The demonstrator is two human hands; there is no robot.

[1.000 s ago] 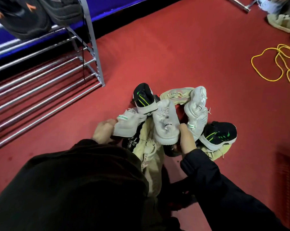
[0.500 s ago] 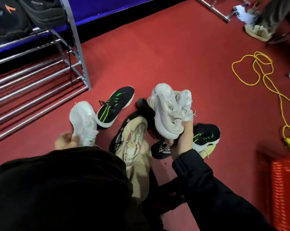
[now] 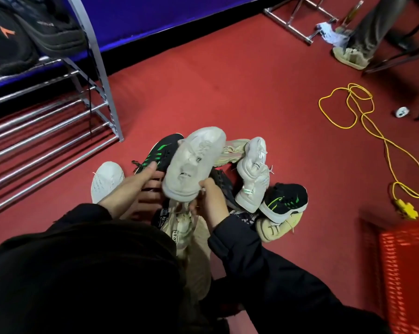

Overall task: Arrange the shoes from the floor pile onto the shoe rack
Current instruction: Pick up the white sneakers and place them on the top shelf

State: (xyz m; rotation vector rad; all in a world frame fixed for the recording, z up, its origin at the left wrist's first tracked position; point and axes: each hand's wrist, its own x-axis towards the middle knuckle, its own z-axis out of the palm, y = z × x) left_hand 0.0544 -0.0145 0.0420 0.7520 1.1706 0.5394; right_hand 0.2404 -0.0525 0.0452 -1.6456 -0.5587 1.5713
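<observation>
Nearest the camera, dark sleeves fill the bottom of the view and hide part of the pile. The right hand is curled tight around the heel end of a pale chunky sneaker, lifting it sole-up over the pile; the fingertips are tucked under the shoe and cannot be seen. The left hand lies just left of that sneaker, fingers spread loosely apart, resting on the laces of a black shoe with green stripes. Whether it actually grips this shoe is hard to tell.

Under the lifted sneaker lies a beige shoe, partly covered by both wrists. Left of the lifted sneaker a white shoe sits alone on the red carpet, its heel hidden by the left sleeve. To the right of the lifted sneaker stand another pale sneaker, a second black and green shoe and a cream shoe beneath it.

Farther left of the pile is the shoe rack, its lower bars bare, dark shoes on the upper tier, cut off by the frame edge. Far right of the pile lie a yellow cord and a red crate, cropped.
</observation>
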